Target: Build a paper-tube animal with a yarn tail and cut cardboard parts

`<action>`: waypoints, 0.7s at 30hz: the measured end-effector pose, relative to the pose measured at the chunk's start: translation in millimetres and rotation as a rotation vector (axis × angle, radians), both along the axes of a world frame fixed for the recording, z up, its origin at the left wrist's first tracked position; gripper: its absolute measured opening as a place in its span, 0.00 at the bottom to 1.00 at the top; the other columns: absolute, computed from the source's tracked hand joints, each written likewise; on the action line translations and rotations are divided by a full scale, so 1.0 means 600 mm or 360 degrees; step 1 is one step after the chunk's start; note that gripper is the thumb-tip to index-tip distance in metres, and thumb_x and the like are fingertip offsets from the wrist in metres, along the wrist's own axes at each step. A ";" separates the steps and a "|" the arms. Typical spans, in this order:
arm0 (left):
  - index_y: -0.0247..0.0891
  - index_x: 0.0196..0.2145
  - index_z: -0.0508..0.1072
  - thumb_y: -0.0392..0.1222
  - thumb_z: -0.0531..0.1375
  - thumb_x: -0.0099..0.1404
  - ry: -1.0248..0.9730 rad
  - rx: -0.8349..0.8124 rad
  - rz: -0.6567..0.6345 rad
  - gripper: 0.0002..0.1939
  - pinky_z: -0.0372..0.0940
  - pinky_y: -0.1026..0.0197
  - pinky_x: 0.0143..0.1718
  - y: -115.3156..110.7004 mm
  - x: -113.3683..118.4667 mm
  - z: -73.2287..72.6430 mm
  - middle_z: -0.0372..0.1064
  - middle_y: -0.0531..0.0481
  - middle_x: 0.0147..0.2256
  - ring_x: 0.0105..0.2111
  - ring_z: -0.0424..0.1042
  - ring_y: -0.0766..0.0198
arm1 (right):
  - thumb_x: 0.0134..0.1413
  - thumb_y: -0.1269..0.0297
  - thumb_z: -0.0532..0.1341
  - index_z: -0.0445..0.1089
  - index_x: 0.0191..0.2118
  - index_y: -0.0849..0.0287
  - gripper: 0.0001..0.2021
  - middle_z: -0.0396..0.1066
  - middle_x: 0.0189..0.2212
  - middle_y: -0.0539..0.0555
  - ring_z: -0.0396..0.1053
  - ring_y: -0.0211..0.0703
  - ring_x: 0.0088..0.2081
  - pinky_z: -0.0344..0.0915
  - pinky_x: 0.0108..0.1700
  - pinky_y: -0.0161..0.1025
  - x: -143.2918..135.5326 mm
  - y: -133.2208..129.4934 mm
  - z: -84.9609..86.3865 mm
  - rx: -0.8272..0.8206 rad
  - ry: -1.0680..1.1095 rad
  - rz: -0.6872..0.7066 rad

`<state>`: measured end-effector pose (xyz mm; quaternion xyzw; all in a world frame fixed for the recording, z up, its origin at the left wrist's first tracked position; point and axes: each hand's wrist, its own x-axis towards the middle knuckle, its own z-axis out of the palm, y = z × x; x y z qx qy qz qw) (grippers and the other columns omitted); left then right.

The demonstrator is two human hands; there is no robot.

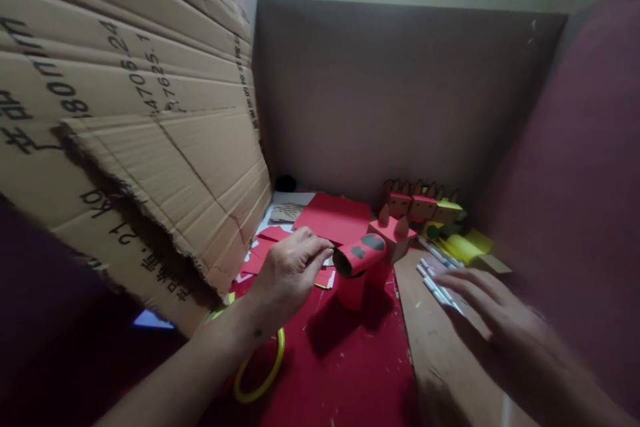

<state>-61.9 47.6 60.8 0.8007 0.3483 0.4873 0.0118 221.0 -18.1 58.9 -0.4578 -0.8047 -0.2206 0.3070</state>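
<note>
My left hand [295,267] has its thumb and forefinger pinched at the open rear end of a red paper figure [367,253]. The figure has a tube body with dark patches, tube legs and a box-shaped head with pointed ears [393,230]; it stands on the red surface [360,360]. Whatever thin piece may be between the left fingertips is too small to make out. On the right, my right hand [485,300] is spread, palm down, over several white markers [435,283] lying on the brown board [425,340]. Its fingers close on nothing.
Red paper sheets [335,217] lie behind the left hand. Small box heads with ears [423,203] line up at the back right, near yellow paper [465,247]. A large cardboard sheet [200,167] leans at left. A yellow ring [260,397] lies in front.
</note>
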 end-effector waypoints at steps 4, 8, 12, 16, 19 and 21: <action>0.34 0.31 0.72 0.34 0.53 0.64 0.0218 0.0021 0.0125 0.09 0.59 0.63 0.30 -0.003 0.011 0.010 0.62 0.50 0.26 0.26 0.63 0.67 | 0.53 0.74 0.54 0.63 0.47 0.56 0.15 0.67 0.43 0.57 0.63 0.49 0.45 0.64 0.45 0.48 -0.087 0.061 0.030 -0.0077 -0.0023 0.0335; 0.35 0.31 0.71 0.36 0.50 0.65 0.0455 -0.0023 0.0192 0.10 0.59 0.63 0.30 -0.003 0.017 0.016 0.62 0.50 0.27 0.27 0.63 0.66 | 0.48 0.76 0.57 0.63 0.47 0.60 0.17 0.67 0.44 0.58 0.61 0.50 0.47 0.62 0.49 0.50 -0.115 0.100 0.034 -0.0150 0.0089 0.0427; 0.36 0.31 0.70 0.36 0.49 0.65 0.0631 -0.0060 0.0241 0.11 0.60 0.63 0.31 -0.001 0.019 0.018 0.62 0.50 0.28 0.28 0.64 0.65 | 0.49 0.75 0.57 0.62 0.47 0.62 0.17 0.66 0.45 0.59 0.60 0.50 0.48 0.59 0.51 0.50 -0.121 0.107 0.023 -0.0205 0.0131 0.0437; 0.35 0.30 0.69 0.37 0.49 0.66 0.0646 -0.0013 0.0279 0.11 0.60 0.62 0.31 0.002 0.021 0.019 0.61 0.50 0.28 0.28 0.64 0.66 | 0.50 0.76 0.55 0.62 0.46 0.62 0.15 0.66 0.44 0.59 0.60 0.49 0.47 0.61 0.50 0.47 -0.128 0.103 0.014 -0.0286 0.0187 0.0395; 0.36 0.29 0.69 0.37 0.49 0.66 0.0637 0.0015 0.0272 0.12 0.61 0.63 0.31 0.003 0.024 0.021 0.60 0.50 0.27 0.27 0.63 0.66 | 0.50 0.76 0.54 0.63 0.44 0.62 0.14 0.67 0.43 0.59 0.60 0.49 0.47 0.61 0.49 0.47 -0.133 0.103 0.012 -0.0285 0.0232 0.0375; 0.35 0.28 0.68 0.37 0.49 0.66 0.0651 0.0007 0.0272 0.12 0.61 0.63 0.31 0.003 0.026 0.021 0.60 0.51 0.27 0.27 0.63 0.66 | 0.50 0.77 0.54 0.64 0.43 0.61 0.13 0.68 0.42 0.59 0.60 0.49 0.47 0.61 0.49 0.47 -0.136 0.103 0.012 -0.0269 0.0247 0.0370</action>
